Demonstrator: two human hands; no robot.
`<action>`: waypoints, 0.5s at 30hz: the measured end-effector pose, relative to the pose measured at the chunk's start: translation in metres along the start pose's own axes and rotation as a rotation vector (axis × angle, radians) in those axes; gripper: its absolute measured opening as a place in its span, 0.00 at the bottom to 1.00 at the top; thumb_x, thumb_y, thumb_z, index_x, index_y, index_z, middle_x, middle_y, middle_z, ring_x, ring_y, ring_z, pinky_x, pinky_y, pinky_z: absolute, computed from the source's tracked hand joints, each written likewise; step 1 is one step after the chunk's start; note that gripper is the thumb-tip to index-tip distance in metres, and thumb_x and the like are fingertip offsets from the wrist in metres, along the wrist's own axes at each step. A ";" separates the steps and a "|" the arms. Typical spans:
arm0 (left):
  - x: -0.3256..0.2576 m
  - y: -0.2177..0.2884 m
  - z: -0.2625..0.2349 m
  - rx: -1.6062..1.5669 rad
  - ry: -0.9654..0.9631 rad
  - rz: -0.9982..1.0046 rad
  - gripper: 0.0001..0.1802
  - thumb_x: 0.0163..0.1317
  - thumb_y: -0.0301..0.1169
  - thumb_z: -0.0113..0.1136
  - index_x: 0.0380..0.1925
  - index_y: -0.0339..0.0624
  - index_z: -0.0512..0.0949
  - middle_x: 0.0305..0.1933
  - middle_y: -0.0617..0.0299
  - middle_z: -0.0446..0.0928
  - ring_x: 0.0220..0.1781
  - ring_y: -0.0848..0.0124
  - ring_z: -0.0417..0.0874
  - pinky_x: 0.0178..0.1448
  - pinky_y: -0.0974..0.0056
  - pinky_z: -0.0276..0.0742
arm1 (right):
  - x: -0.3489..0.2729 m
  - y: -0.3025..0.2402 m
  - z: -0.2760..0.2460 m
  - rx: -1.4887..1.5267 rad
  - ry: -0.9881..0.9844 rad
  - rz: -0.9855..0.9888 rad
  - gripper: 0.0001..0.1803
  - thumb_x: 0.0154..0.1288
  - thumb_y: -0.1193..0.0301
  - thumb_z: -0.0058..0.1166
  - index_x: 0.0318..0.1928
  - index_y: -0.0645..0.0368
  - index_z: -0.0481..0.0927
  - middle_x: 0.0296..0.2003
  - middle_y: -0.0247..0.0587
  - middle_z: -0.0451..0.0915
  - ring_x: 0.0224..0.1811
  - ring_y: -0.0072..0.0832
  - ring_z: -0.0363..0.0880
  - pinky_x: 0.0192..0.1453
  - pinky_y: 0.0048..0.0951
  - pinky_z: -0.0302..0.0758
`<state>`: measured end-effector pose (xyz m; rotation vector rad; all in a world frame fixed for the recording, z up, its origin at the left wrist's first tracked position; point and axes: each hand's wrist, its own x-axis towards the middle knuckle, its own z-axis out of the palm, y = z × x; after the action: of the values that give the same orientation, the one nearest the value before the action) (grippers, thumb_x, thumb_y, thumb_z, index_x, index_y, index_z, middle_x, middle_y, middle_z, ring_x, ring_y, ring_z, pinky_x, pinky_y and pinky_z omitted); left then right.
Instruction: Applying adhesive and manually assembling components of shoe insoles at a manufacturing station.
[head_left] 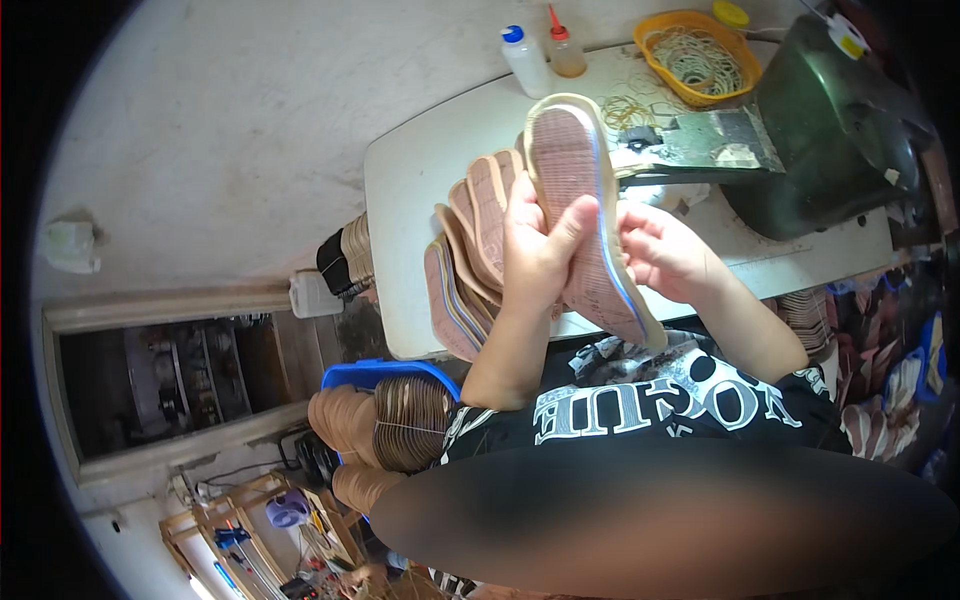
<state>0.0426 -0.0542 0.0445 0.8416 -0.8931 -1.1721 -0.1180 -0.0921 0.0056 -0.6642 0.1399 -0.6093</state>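
A long shoe insole point(575, 150) with a brownish, finely ribbed face, a pale rim and a blue line along its right side is held up over the table edge. My left hand point(540, 240) is closed round its left side, the thumb pressed across the face. At its right edge, my right hand point(665, 250) has its fingers bent against the rim; the fingertips are partly hidden behind the insole. Left of my left hand, several similar insoles point(463, 225) lie overlapping in a fanned row on the white table point(410, 170).
An orange basket point(655, 85) of rubber bands, two squeeze bottles point(525, 62) and a dark green machine-like housing point(810, 130) stand on the table's far side. A blue crate point(370, 370) with bundled insole-shaped pieces point(410, 425) sits at lower left. More stacked pieces point(800, 315) are at right.
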 end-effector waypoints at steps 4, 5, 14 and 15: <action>-0.003 0.001 0.013 -0.016 -0.136 -0.101 0.24 0.57 0.25 0.67 0.52 0.38 0.66 0.46 0.59 0.78 0.46 0.73 0.80 0.51 0.69 0.76 | 0.003 -0.009 -0.011 -0.261 -0.058 0.136 0.17 0.66 0.60 0.57 0.42 0.64 0.78 0.30 0.31 0.79 0.29 0.13 0.76 0.32 0.16 0.76; -0.001 0.000 0.013 0.063 -0.082 -0.042 0.24 0.57 0.25 0.67 0.51 0.38 0.67 0.46 0.59 0.78 0.45 0.73 0.81 0.51 0.69 0.77 | 0.002 -0.019 -0.008 -0.398 -0.021 0.152 0.16 0.66 0.60 0.57 0.39 0.63 0.79 0.27 0.30 0.79 0.27 0.14 0.76 0.31 0.16 0.75; 0.015 -0.002 0.012 0.457 0.047 0.127 0.23 0.58 0.26 0.66 0.49 0.34 0.67 0.45 0.58 0.77 0.43 0.72 0.80 0.50 0.69 0.75 | 0.009 -0.037 0.015 -0.872 0.126 -0.130 0.13 0.65 0.67 0.56 0.30 0.65 0.80 0.21 0.28 0.77 0.24 0.14 0.71 0.29 0.21 0.70; 0.022 0.000 0.015 0.415 0.140 0.111 0.22 0.57 0.27 0.66 0.48 0.34 0.68 0.44 0.58 0.77 0.42 0.72 0.80 0.49 0.69 0.75 | 0.007 -0.042 0.015 -0.650 0.109 0.117 0.13 0.65 0.65 0.58 0.35 0.65 0.81 0.22 0.27 0.77 0.25 0.14 0.72 0.31 0.21 0.72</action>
<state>0.0318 -0.0770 0.0535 1.1777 -1.0699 -0.8307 -0.1278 -0.1142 0.0441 -1.2409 0.4887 -0.4831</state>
